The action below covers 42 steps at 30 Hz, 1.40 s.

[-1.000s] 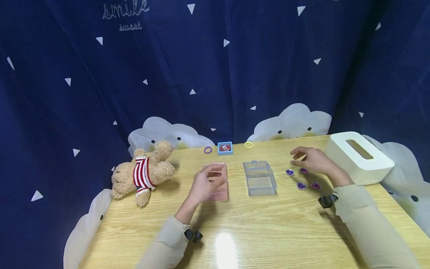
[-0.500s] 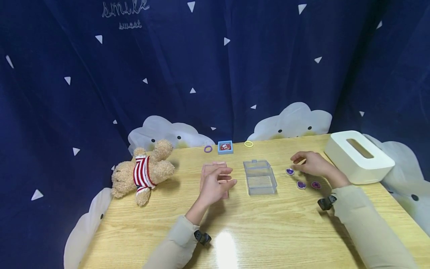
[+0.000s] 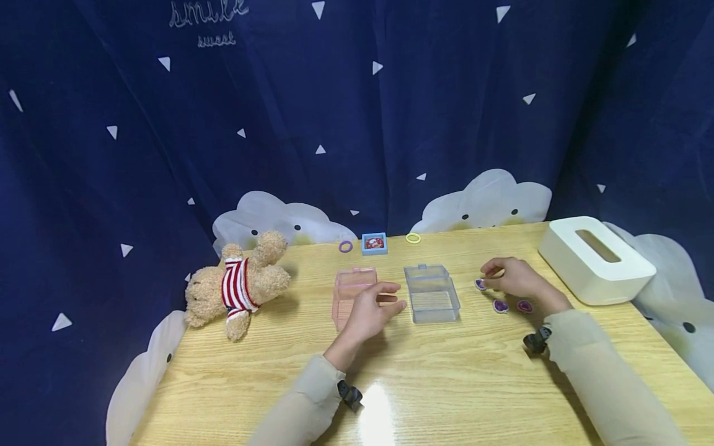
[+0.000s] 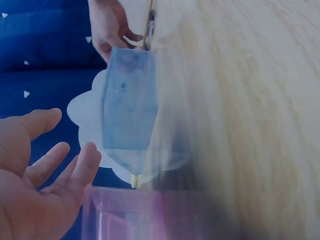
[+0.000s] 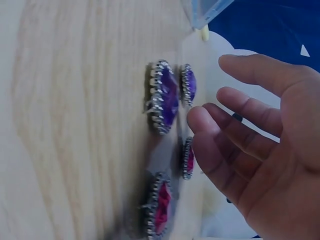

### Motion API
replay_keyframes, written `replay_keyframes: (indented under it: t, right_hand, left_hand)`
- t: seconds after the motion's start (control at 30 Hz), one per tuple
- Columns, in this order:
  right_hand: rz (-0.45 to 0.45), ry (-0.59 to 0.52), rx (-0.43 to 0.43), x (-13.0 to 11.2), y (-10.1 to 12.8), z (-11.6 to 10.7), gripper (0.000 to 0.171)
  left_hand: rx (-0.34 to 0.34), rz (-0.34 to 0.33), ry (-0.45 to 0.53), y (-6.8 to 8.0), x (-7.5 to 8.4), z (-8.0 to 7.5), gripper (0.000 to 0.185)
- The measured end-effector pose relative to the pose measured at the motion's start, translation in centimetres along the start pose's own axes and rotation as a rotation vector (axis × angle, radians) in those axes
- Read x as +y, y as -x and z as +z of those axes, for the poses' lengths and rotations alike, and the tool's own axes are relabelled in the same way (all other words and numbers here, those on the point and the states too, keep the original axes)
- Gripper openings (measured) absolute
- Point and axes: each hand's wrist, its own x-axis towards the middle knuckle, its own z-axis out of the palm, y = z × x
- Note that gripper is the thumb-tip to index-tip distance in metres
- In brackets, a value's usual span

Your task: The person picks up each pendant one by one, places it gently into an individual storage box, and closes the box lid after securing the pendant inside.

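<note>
Head view: a wooden table (image 3: 424,378) stands against a navy curtain (image 3: 357,111) printed with white triangles and clouds. The left hand (image 3: 370,310), fingers relaxed, grasps nothing; the pink box (image 3: 348,291) lies at its 10 o'clock. The right hand (image 3: 515,279), loosely curled, hovers over the purple gems (image 3: 500,306), with the clear box (image 3: 431,294) at its 9 o'clock.

Left wrist view: fingers (image 4: 55,165) spread, released.

Right wrist view: the hand is open and empty; gems (image 5: 164,97) rest on the woodgrain.

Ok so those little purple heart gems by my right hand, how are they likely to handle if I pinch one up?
The purple heart gems look small and hard, so probably light and stiff. Their faceted faces seem glossy, so perhaps slippery; the beaded rims may give the right hand some grip. They lie flat on the table, so rolling seems unlikely.
</note>
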Motion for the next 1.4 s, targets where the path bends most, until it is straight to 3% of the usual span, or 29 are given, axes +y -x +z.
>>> replay_keyframes:
  t: [0.13, 0.6, 1.23, 1.4]
  right_hand:
    - [-0.004, 0.024, 0.009, 0.0, -0.2, 0.2, 0.037]
    - [0.005, 0.084, 0.03, -0.1, -0.4, 0.9, 0.036]
    - [-0.015, 0.133, 0.034, 0.0, -0.3, 1.3, 0.023]
    - [-0.021, 0.148, 0.036, 0.0, -0.5, 1.4, 0.027]
  left_hand:
    - [-0.004, 0.01, -0.029, -0.2, 0.3, 0.5, 0.041]
    - [-0.057, -0.053, -0.154, -0.3, 0.8, 2.1, 0.046]
    - [-0.029, -0.083, -0.178, -0.6, 0.3, 3.5, 0.049]
    - [-0.028, -0.103, -0.171, -0.7, 0.3, 3.7, 0.05]
